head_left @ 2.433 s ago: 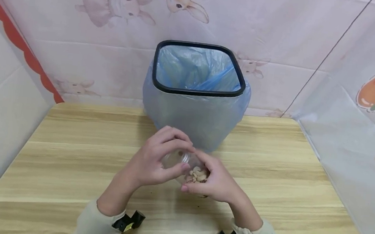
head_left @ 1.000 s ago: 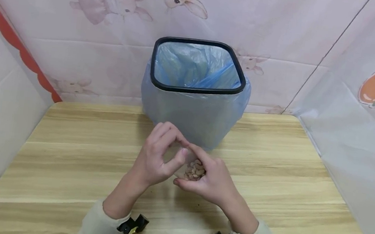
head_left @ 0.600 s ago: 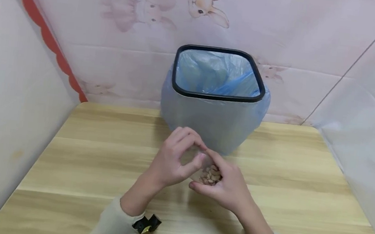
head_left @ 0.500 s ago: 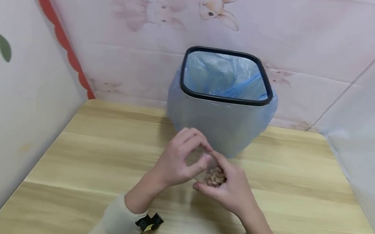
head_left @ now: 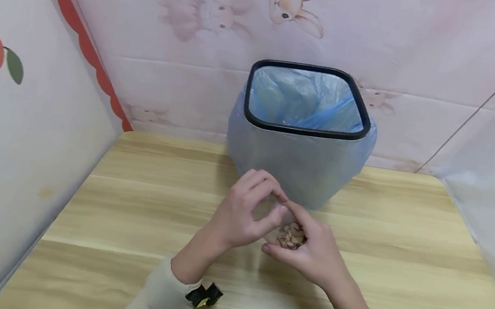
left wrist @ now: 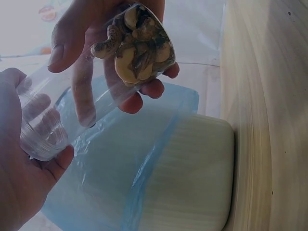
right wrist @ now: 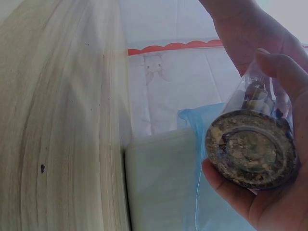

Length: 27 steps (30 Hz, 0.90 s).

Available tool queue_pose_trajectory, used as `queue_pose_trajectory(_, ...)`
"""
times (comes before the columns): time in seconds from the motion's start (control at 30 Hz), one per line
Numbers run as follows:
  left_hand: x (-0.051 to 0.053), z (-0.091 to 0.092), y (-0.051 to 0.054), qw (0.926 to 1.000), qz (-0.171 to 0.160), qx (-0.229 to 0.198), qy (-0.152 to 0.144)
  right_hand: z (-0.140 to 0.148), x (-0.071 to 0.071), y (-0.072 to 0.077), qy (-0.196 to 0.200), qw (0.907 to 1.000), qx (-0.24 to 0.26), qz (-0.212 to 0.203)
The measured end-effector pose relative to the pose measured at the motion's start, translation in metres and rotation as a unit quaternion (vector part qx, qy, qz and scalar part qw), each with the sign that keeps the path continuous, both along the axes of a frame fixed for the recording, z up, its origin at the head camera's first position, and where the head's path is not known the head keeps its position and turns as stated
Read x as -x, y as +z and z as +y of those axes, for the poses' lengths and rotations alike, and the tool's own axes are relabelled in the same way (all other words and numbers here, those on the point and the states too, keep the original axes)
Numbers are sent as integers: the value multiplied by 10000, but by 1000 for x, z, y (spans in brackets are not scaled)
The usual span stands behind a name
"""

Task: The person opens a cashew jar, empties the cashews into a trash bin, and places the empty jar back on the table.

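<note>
A clear plastic jar (left wrist: pixel 103 91) lies tilted between both hands, with pale nut-like pieces (left wrist: pixel 139 53) gathered at its base end. My left hand (head_left: pixel 241 214) grips the ridged neck end, fingers and thumb curled round it. Round the body near the base, my right hand (head_left: pixel 316 247) holds the jar. The round base (right wrist: pixel 252 149) faces the right wrist camera, with brownish bits showing through it. In the head view the hands partly hide the jar, which is in front of the bin (head_left: pixel 296 164). Whether a lid is on the neck, I cannot tell.
The bin has a black rim (head_left: pixel 309 131) and a blue bag lining (head_left: pixel 299 97); it stands at the back of the wooden table (head_left: pixel 132 213). Tiny dark specks lie on the tabletop. Printed cloth walls (head_left: pixel 182 82) enclose the back and sides.
The head view has turned left, so bin and hands appear further right. Compared with the earliest frame, the left thumb and fingers have shifted on the neck. Both hands still hold the jar.
</note>
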State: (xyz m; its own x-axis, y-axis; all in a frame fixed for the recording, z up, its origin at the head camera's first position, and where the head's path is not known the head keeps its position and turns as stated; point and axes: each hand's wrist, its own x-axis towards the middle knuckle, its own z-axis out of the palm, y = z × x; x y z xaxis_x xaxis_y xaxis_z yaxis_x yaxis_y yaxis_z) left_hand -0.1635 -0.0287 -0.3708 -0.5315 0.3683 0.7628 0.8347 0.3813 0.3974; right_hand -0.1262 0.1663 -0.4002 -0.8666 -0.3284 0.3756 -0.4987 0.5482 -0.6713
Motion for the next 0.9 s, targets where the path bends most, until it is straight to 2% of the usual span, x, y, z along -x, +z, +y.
queue_pose_trajectory(0.13, -1, -4, 2, 10000, -4, -13, -15, -4, 2, 2, 128, 9999, 88, 16)
queue_pose_trajectory(0.23, -1, -7, 4, 9999, 24, -23, -147, -5, 2, 3, 209, 9997, 143, -71)
queue_pose_trajectory(0.3, 0, -8, 5, 9993, 41, -23, -362, -3, 1, 4, 193, 9996, 154, -144)
queue_pose_trajectory(0.4, 1, -6, 6, 9965, 101, 8, -834, 2, -1, 6, 216, 9991, 243, -276)
queue_pose_trajectory(0.5, 1, -8, 7, 9934, 248, 56, -1119, 1, -1, 6, 440, 9973, 405, -425)
queue_pose_trajectory(0.67, 3, -7, 6, 9927, 461, 54, -1111, 1, -1, 8, 649, 9948, 557, -555)
queue_pose_trajectory(0.9, 3, -5, 6, 9940, 528, -81, -959, 0, -1, 7, 578, 9958, 505, -507)
